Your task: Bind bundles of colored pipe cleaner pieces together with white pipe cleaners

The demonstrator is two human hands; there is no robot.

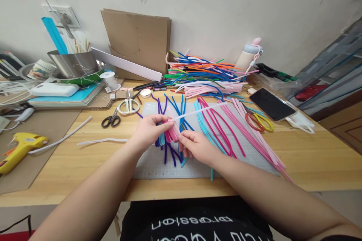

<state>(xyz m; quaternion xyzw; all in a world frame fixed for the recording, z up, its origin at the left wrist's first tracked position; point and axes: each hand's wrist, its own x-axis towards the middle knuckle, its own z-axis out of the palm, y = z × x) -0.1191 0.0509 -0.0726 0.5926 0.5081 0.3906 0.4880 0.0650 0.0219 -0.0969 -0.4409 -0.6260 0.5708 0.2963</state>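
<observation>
Black shirt (195, 218) up close, left hand (149, 130) pinching short pink fuzzy stems (171, 134) and a long white one (199, 111), right hand (196, 146) gripping the pinks' near end, over the gray mat (154, 169) (whole rainbow pile (207, 71) far side).

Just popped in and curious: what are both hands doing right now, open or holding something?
Left hand: closed, holding a bundle of pink fuzzy strips.
Right hand: closed, pinching that bundle's near end.

I am noting brown cardboard (138, 41) leaning against the wall (203, 11). Left of the cardboard, a metal container (77, 66) is holding thin sticks (82, 47); right of it, a lidded bottle (244, 58) is standing; farther right, a phone (270, 104) is lying face up.
</observation>
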